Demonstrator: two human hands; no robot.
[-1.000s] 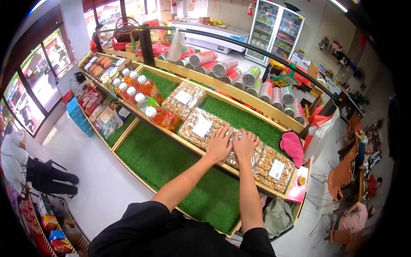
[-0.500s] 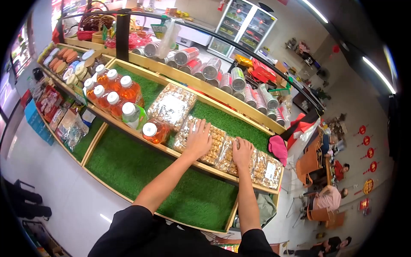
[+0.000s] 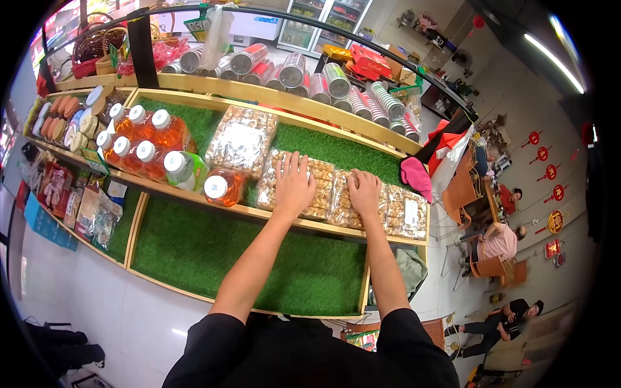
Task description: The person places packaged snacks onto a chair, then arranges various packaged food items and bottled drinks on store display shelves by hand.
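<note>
Head view: a wider clear pack (image 3: 323, 187) of brown pieces lies along the front edge of the green-lined upper shelf (image 3: 323, 143), with a narrower clear pack (image 3: 341, 205) directly to its right. The left hand (image 3: 295, 187) is spread flat over the wider one, fingers unclenched and pointing toward the back edge; the right hand (image 3: 365, 192) bends its fingers over the top of the narrower one — whether it grips or only rests there, I cannot tell. The step in hand looks like steadying or straightening these two packs in their row; any adjustment from here would call for light, even pressure from both hands, so that neither pack rides up over its neighbour. A labelled end pack (image 3: 406, 213) sits in the front right corner, while a large pack (image 3: 240, 139) lies left of the row, toward the back edge. Near it, a lone bottle (image 3: 226, 186) of orange liquid stands at the front edge, with a bottle group (image 3: 169, 137) farther left. A pink cloth item (image 3: 415, 176) lies at the back right corner. Past the back edge, cylindrical containers (image 3: 292, 71) lie heaped — and below the front edge runs a green-lined lower shelf (image 3: 187, 239).
</note>
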